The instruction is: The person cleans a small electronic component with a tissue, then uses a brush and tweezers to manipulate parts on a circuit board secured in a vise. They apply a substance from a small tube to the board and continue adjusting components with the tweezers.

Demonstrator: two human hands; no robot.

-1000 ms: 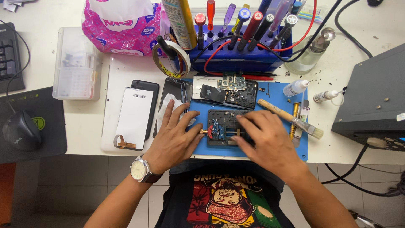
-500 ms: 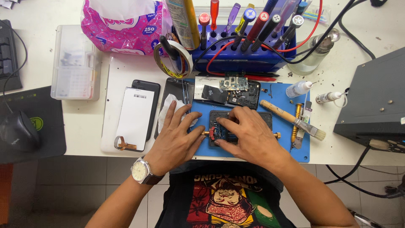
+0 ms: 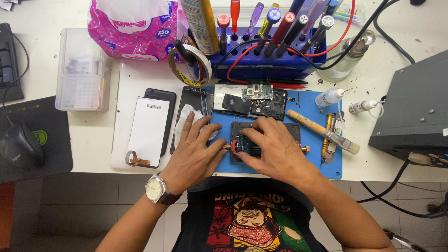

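Note:
My right hand [image 3: 275, 149] lies over a black board holder [image 3: 295, 133] on the blue mat [image 3: 322, 168]. Its thumb and fingertips pinch a small circuit board [image 3: 239, 144] clamped at the holder's left end. My left hand [image 3: 193, 154], with a wristwatch [image 3: 156, 189] on the wrist, rests flat beside it with fingers spread. Its thumb reaches the holder's left brass knob, and its fingers lie on a white tissue [image 3: 184, 116]. Most of the holder is hidden under my right hand.
An opened phone body [image 3: 252, 100] lies above the holder, a brush [image 3: 322, 133] to the right. A white screen panel [image 3: 147, 130], clear plastic box [image 3: 81, 70], tape roll [image 3: 189, 65], blue screwdriver rack [image 3: 266, 60], dropper bottle [image 3: 329, 97], grey device [image 3: 415, 112] and mouse [image 3: 18, 147] surround the mat.
My right hand has slid left across the holder and now covers it, fingertips at the small board. My left hand has stayed in place.

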